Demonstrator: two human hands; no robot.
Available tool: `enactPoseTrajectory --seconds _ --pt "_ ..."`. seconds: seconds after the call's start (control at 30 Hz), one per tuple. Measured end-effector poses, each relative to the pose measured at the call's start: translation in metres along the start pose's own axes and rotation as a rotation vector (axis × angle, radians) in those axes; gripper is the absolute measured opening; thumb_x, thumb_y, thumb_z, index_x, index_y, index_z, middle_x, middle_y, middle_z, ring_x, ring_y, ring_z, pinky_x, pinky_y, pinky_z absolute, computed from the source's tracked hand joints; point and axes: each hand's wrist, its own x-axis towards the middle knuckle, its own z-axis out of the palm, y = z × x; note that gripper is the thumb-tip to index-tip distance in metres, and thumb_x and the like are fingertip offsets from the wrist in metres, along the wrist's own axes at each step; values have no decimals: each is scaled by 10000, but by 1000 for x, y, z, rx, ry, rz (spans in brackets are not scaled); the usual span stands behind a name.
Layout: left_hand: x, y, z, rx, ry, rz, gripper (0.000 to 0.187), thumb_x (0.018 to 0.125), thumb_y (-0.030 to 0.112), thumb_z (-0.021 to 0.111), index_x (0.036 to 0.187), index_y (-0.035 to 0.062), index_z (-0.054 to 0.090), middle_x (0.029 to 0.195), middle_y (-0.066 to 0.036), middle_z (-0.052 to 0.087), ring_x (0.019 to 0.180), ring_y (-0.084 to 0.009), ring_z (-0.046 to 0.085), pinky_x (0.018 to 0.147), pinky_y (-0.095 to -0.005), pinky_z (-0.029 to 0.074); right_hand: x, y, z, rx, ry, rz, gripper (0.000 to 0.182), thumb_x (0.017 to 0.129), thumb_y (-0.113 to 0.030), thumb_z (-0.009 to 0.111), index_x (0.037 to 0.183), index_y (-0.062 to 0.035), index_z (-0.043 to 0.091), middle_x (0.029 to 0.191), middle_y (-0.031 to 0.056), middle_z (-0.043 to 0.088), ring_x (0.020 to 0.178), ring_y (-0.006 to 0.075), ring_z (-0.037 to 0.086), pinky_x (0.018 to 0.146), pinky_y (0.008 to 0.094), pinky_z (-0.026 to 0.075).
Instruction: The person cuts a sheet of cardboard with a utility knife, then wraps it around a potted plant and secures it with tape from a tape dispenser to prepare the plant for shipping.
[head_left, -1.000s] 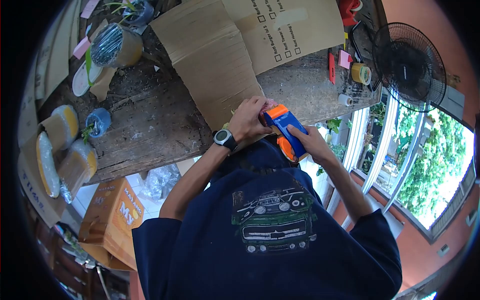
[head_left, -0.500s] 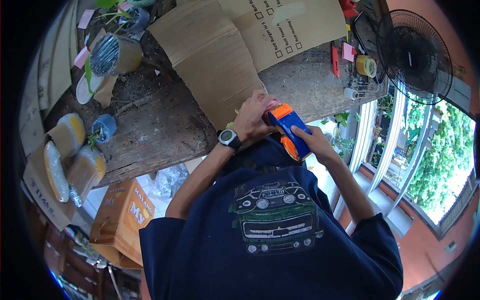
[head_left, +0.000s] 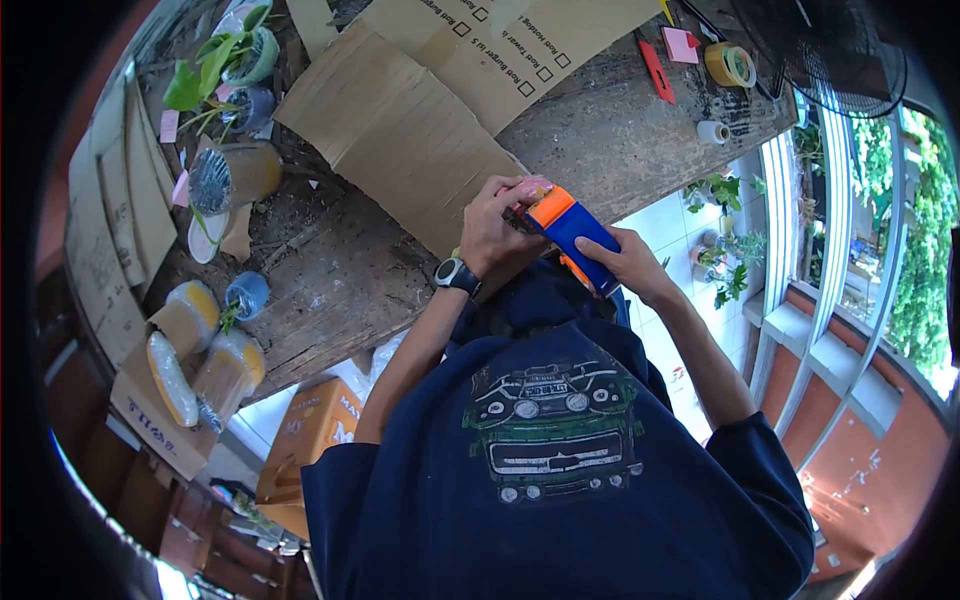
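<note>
A blue and orange boxy object (head_left: 577,228), whose kind I cannot make out, is held at a slant above the table's front edge. My right hand (head_left: 632,262) is closed round its lower blue end, thumb flat on top. At its upper orange end, my left hand (head_left: 497,228) has its fingers curled over a shiny pink part (head_left: 533,188). Whether that pink part is fixed to the object cannot be seen. Left fingertips are partly hidden. A cut cardboard sheet (head_left: 410,130) lies just beyond my left hand.
On the wooden table (head_left: 330,325) are a printed cardboard piece (head_left: 500,50), a red cutter (head_left: 656,72), a tape roll (head_left: 730,65) and a white spool (head_left: 713,132). Potted plants and wrapped rolls (head_left: 228,365) stand left. An orange carton (head_left: 310,440) sits below; a fan (head_left: 835,50) is at right.
The view has shifted, so the table things appear moved. Both hands keep hold of the blue and orange object, which is turned slightly, showing less of its lower orange part.
</note>
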Motion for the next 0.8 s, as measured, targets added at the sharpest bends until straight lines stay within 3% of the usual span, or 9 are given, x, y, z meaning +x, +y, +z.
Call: enactPoseTrajectory --seconds 0.17,0.5,0.8 --pt "4 -4 0 79 -42 71 525 563 250 934 1017 89 727 1176 -114 646 1063 -268 656 891 -363 557 -13 -1 -5 -96 -11 17 525 934 -488 653 887 33 701 652 62 671 562 119 665 539 236 517" --pt "8 -14 2 73 -31 133 490 557 228 923 989 100 729 1151 -119 644 1005 -270 674 856 -361 567 -24 37 -7 13 0 -67 491 946 -461 655 912 27 698 651 63 668 588 116 663 558 250 522" --pt "6 -12 3 105 -29 124 484 564 218 921 994 112 726 1149 -112 635 1074 -280 651 917 -377 543 -29 47 -13 -13 22 -69 498 940 -451 666 892 43 701 654 66 664 568 116 653 545 250 517"
